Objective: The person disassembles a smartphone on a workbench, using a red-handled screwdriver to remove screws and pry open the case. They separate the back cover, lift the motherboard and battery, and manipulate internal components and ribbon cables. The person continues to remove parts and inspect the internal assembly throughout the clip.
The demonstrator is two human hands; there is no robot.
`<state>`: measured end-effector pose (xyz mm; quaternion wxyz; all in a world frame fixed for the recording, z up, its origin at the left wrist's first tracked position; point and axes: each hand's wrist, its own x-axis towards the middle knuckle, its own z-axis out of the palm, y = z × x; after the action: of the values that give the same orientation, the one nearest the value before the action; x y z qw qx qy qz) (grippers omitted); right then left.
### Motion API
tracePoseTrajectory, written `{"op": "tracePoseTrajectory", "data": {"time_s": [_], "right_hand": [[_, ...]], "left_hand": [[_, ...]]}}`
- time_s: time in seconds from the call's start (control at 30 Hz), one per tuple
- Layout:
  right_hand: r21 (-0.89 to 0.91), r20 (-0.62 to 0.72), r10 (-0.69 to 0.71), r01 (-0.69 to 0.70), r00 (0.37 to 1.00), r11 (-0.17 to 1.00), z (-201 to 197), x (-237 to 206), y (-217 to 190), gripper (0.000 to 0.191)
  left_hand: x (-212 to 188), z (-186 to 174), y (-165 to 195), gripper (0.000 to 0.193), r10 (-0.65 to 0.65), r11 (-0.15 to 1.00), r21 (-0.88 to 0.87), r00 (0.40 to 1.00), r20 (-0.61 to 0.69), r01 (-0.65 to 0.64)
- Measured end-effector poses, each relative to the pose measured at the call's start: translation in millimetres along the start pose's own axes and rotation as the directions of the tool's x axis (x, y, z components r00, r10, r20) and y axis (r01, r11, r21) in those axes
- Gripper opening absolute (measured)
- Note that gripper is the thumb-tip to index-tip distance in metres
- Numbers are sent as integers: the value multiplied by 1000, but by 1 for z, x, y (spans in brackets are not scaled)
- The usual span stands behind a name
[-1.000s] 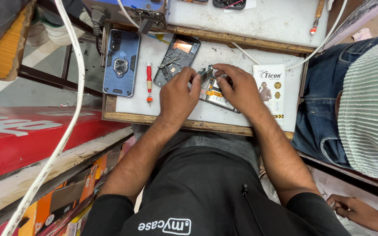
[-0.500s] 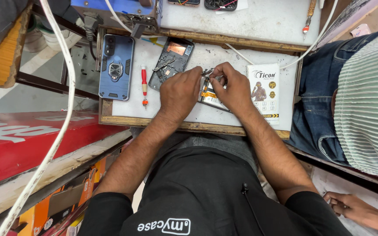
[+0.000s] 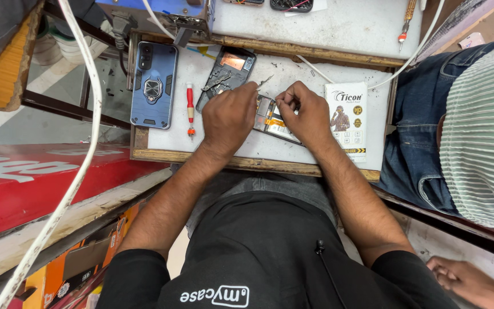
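Both hands work over an opened phone with its back off [image 3: 271, 121], which lies flat near the middle of the small white worktable [image 3: 321, 74], close to the front wooden edge. The left hand [image 3: 228, 117] rests on the phone's left side with its fingers curled down — it presses the phone, and I cannot tell if it pinches anything. The right hand [image 3: 304, 111] sits on the phone's right side, thumb and finger pinched together on something too small to see.

Just behind the left hand lies a dark phone back frame [image 3: 227, 74]. A small red screwdriver [image 3: 190, 109] lies left of it, and a blue phone case with a ring [image 3: 154, 84] lies at the left edge. A white printed packet [image 3: 347, 120] lies at the right — another person in blue jeans [image 3: 424, 109] stands beside that edge
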<state>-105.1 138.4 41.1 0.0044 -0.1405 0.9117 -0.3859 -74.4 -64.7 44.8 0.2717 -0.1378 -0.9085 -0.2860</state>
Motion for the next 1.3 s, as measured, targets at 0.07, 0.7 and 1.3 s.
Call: {"op": "tracePoseTrajectory", "data": {"time_s": [0.07, 0.7, 1.3], "right_hand": [[69, -7, 6, -5, 1000, 998, -2, 0, -6, 14], [433, 134, -16, -44, 991, 900, -46, -37, -15, 57], [543, 102, -58, -7, 993, 840, -50, -47, -12, 57]], "left_hand": [[3, -3, 2, 25, -269, 889, -360, 959, 86, 282], [-13, -32, 3, 47, -94, 36, -767, 766, 636, 641], [-16, -35, 8, 51, -27, -145, -761, 767, 641, 632]]}}
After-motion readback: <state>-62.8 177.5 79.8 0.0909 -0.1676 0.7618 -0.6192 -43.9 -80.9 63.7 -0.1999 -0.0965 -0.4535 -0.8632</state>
